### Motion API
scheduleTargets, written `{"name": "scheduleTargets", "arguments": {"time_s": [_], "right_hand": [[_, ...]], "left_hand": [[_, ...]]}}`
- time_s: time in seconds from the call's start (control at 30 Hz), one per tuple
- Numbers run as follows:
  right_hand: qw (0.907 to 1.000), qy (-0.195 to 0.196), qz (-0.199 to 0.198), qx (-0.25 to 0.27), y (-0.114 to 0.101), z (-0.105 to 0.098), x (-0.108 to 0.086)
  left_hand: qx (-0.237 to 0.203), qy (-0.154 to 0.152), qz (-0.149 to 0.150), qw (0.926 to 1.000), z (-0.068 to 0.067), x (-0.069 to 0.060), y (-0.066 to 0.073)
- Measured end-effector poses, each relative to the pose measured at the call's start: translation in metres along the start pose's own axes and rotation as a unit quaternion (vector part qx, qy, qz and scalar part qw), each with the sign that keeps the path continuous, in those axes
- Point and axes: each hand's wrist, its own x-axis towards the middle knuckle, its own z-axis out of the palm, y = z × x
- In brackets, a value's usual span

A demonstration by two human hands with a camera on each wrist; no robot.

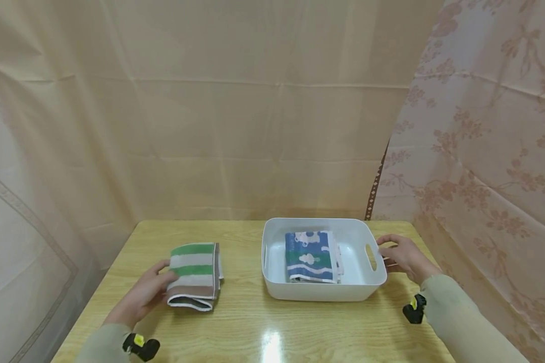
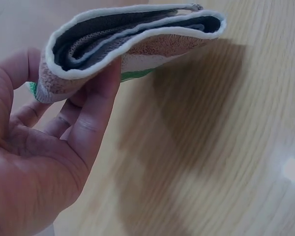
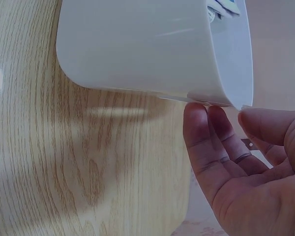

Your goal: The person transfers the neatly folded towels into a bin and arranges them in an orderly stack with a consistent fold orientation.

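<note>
My left hand (image 1: pixel 147 290) pinches the left edge of a folded towel (image 1: pixel 192 269) with green, white and brown stripes. In the left wrist view the towel (image 2: pixel 137 46) shows its folded layers and white hem, held above the table with a shadow below. At the right end of a white plastic basket (image 1: pixel 318 292), my right hand (image 1: pixel 406 257) has its fingers around the rim beside the handle hole. The right wrist view shows fingertips (image 3: pixel 196 120) against the basket's outer wall and the thumb at its rim. Inside the basket lies a folded blue and green patterned towel (image 1: pixel 310 256).
A wooden table (image 1: pixel 240 327) lies beneath everything, with light glaring off its front. Beige curtain (image 1: pixel 254 126) hangs behind it, and a floral curtain (image 1: pixel 490 176) borders the right side. Pale cloth (image 1: pixel 18 242) hangs at the left.
</note>
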Motion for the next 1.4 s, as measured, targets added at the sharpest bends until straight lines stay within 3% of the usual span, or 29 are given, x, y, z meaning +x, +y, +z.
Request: {"name": "scheduleTargets", "arguments": {"time_s": [0.5, 1.0, 1.4], "right_hand": [[1.0000, -0.001, -0.001, 0.003, -0.001, 0.000, 0.000], [0.9999, -0.007, -0.011, 0.002, -0.001, 0.000, -0.004], [0.9998, -0.006, -0.018, -0.006, 0.000, 0.000, -0.003]], "left_hand": [[0.027, -0.021, 0.016, 0.9993, 0.014, -0.004, 0.020], [0.031, -0.120, 0.040, 0.9915, 0.018, -0.007, 0.029], [0.040, -0.167, 0.047, 0.9840, 0.027, -0.011, 0.032]]}}
